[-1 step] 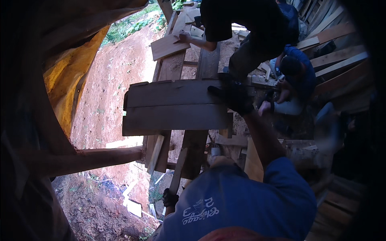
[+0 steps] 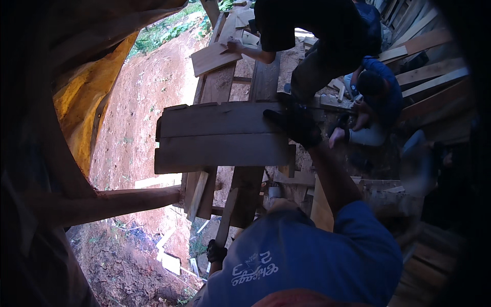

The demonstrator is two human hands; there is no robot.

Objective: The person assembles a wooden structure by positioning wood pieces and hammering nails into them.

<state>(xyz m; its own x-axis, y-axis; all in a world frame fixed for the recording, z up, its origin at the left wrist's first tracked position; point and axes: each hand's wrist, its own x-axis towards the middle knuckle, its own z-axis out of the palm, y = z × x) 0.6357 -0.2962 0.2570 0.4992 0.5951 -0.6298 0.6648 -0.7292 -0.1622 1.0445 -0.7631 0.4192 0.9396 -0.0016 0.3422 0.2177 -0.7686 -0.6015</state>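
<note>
Two wide weathered planks (image 2: 220, 135) lie side by side across a timber frame, high above the ground. My right hand (image 2: 295, 124), in a dark glove, reaches forward from a blue sleeve and grips the right end of the upper plank. My left hand (image 2: 216, 251), also in a dark glove, is low beside my blue shirt, at the bottom end of a narrow slat (image 2: 228, 215). Its fingers are mostly hidden.
A person in black (image 2: 312, 30) bends over a board (image 2: 214, 57) at the top. Another person in blue (image 2: 381, 92) crouches at the right among stacked planks (image 2: 429, 56). A red earth slope (image 2: 148, 102) drops away below the frame. A yellow tarp (image 2: 82, 112) and a round beam (image 2: 123, 200) are at the left.
</note>
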